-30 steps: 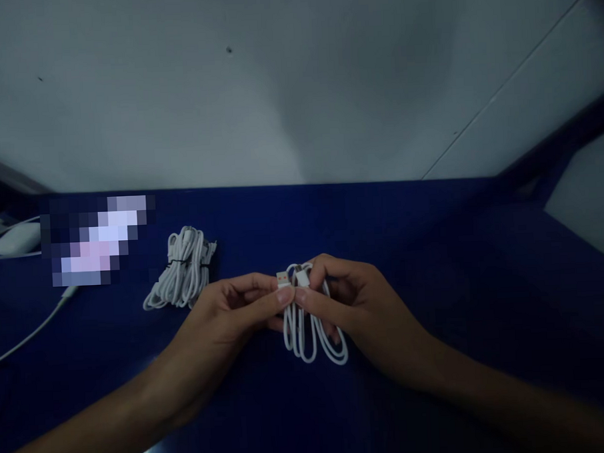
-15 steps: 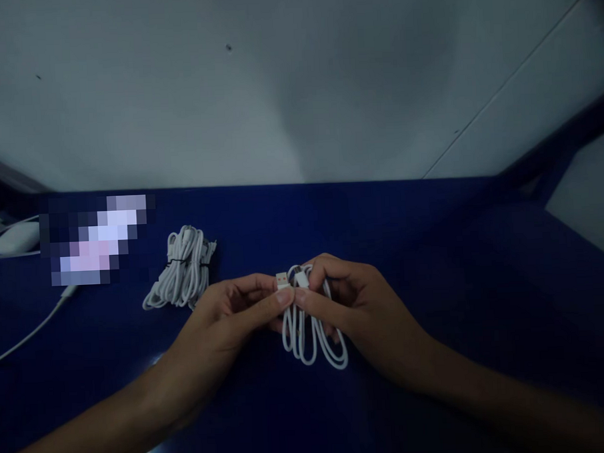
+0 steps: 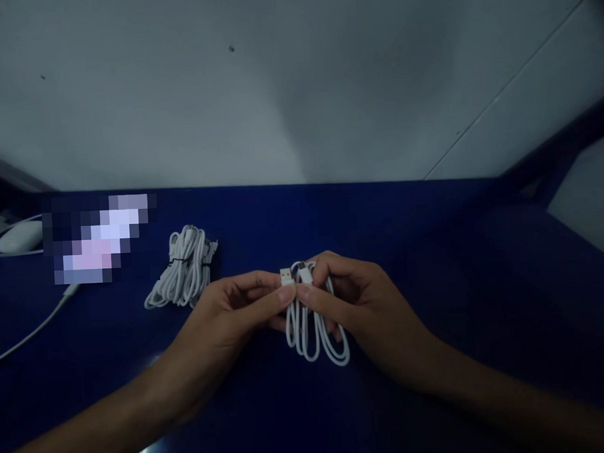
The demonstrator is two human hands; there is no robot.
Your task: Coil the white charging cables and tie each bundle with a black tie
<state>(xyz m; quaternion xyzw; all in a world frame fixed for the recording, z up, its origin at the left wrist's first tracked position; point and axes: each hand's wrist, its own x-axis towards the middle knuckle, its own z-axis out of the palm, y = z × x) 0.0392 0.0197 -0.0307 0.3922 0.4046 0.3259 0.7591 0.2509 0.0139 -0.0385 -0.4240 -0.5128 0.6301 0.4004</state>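
Hardly anything has shifted in the last second: the left hand (image 3: 243,306) and right hand (image 3: 358,297) still pinch the coiled white cable (image 3: 310,350) between them over the desk (image 3: 406,215), apparently keeping its loops gathered, with bundled cables (image 3: 186,271) beyond the left hand.

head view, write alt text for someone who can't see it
A person's left hand and right hand hold a coiled white cable between them, its two plugs showing above the thumbs. To the left, tied white cables lie on a blue table, a pixelated bright patch farther left.
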